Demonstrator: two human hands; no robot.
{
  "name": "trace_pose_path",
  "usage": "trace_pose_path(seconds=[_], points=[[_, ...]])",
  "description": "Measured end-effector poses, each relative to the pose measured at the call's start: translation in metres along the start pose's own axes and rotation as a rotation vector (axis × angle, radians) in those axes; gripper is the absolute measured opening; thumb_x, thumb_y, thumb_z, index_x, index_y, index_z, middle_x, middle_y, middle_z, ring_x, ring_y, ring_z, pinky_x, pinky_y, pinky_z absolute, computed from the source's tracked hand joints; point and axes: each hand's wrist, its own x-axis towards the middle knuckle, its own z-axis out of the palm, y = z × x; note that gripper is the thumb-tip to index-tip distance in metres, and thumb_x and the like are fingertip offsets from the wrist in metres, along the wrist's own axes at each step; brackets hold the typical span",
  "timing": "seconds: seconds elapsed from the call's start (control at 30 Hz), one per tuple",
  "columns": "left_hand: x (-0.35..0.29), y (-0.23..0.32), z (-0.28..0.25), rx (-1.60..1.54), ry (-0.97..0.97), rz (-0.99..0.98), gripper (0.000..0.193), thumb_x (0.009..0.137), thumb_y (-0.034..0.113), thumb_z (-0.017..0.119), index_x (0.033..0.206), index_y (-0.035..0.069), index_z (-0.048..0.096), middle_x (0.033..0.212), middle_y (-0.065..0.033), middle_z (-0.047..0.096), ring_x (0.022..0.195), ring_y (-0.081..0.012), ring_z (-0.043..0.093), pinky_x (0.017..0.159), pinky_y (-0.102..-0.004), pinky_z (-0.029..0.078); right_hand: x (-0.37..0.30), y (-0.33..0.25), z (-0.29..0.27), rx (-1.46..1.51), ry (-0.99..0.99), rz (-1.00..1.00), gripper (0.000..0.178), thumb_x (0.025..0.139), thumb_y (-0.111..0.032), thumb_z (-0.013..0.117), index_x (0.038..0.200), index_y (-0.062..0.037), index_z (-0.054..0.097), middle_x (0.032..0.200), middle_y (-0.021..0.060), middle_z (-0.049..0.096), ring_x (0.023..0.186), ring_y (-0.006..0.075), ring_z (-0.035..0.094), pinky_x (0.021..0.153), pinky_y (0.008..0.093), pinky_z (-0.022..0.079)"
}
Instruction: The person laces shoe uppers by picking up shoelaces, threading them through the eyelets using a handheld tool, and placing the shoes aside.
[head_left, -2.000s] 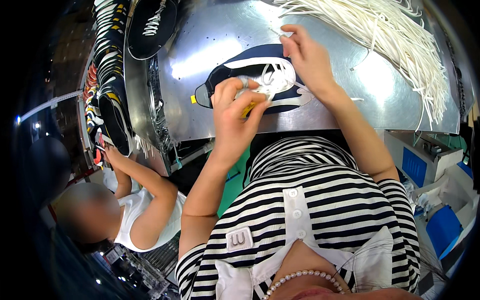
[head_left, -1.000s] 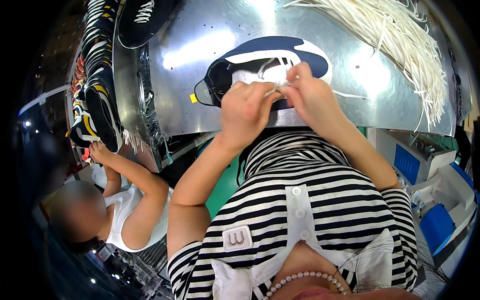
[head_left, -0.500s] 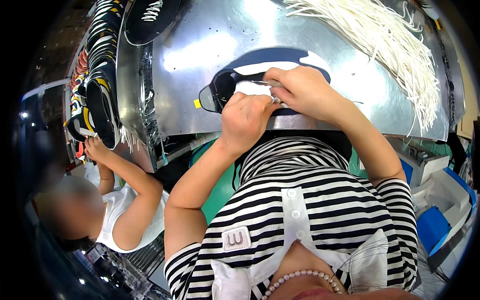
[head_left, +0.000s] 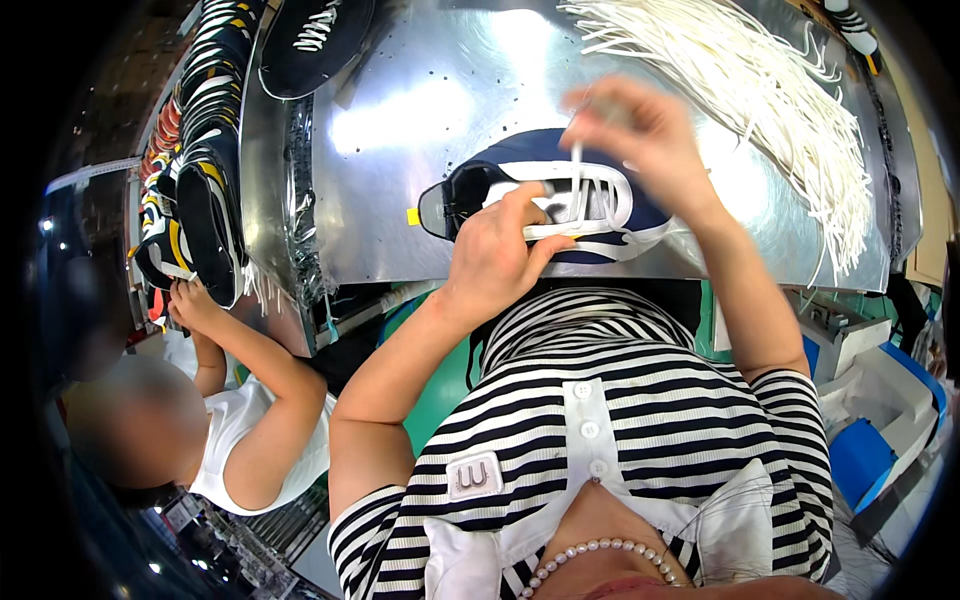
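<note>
A navy and white shoe upper [head_left: 650, 210] lies on the metal table in front of me, its heel with a yellow tab to the left. My left hand [head_left: 495, 245] grips its near side, thumb and fingers by the lace opening. Raised above the far side, my right hand [head_left: 645, 140] is blurred by motion. A white shoelace [head_left: 577, 170] runs taut from the eyelets up to its pinched fingers. Whether a thin tool is also in that hand is too blurred to tell.
A heap of white laces [head_left: 760, 90] covers the table's far right. Another dark laced upper [head_left: 315, 45] lies at the far left. Stacked uppers [head_left: 205, 120] line the left side, where a co-worker's hand [head_left: 195, 300] touches one. A grey and blue bin [head_left: 875, 420] stands at right.
My right hand has lifted away from the left one, up and to the right, drawing the lace out. A thin metal-tipped tool showed in it before. The upper has shifted slightly nearer me.
</note>
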Motion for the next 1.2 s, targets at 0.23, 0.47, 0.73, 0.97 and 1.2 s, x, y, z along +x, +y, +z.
trace_pose_path(seconds=[0.23, 0.47, 0.73, 0.97, 1.2], points=[[0.021, 0.005, -0.006, -0.258, 0.080, -0.601, 0.052, 0.084, 0.016, 0.077, 0.126, 0.000, 0.050, 0.093, -0.0087, 0.067, 0.076, -0.0108, 0.060, 0.071, -0.0248, 0.049, -0.006, 0.031, 0.026, -0.076, -0.104, 0.177, 0.012, 0.088, -0.008, 0.068, 0.097, 0.0007, 0.066, 0.102, 0.0023, 0.065, 0.091, 0.0083, 0.060, 0.082, 0.0230, 0.048], [0.017, -0.001, 0.005, -0.314, 0.220, -0.571, 0.044, 0.080, 0.006, 0.078, 0.116, 0.000, 0.054, 0.089, -0.0088, 0.070, 0.078, -0.0083, 0.064, 0.068, -0.0206, 0.050, -0.031, 0.008, 0.026, -0.271, 0.051, 0.060, 0.019, 0.090, -0.015, 0.065, 0.102, -0.0007, 0.061, 0.084, 0.0080, 0.068, 0.077, 0.0158, 0.065, 0.070, 0.0279, 0.049], [0.017, -0.004, 0.009, -0.275, 0.226, -0.499, 0.044, 0.081, 0.002, 0.076, 0.119, -0.002, 0.052, 0.092, -0.0116, 0.069, 0.083, -0.0096, 0.065, 0.070, -0.0218, 0.051, -0.047, 0.015, 0.021, -0.622, 0.004, -0.111, 0.014, 0.092, -0.015, 0.062, 0.093, -0.0028, 0.057, 0.073, 0.0117, 0.067, 0.065, 0.0271, 0.066, 0.058, 0.0348, 0.050], [0.019, 0.020, 0.011, -0.154, 0.201, -0.415, 0.033, 0.083, -0.001, 0.067, 0.114, 0.000, 0.056, 0.058, -0.0055, 0.051, 0.051, -0.0153, 0.050, 0.049, -0.0307, 0.039, -0.031, 0.027, 0.042, -1.019, 0.005, -0.193, 0.020, 0.087, -0.013, 0.061, 0.096, -0.0001, 0.050, 0.068, 0.0112, 0.065, 0.061, 0.0303, 0.065, 0.055, 0.0397, 0.050], [0.026, -0.008, 0.004, -0.639, 0.285, -0.611, 0.041, 0.084, -0.003, 0.066, 0.121, -0.002, 0.049, 0.079, -0.0069, 0.065, 0.069, -0.0089, 0.060, 0.062, -0.0231, 0.048, -0.033, -0.009, 0.012, -1.017, -0.072, -0.117, 0.018, 0.088, -0.017, 0.063, 0.099, -0.0045, 0.056, 0.074, 0.0120, 0.067, 0.065, 0.0316, 0.066, 0.060, 0.0407, 0.051]])
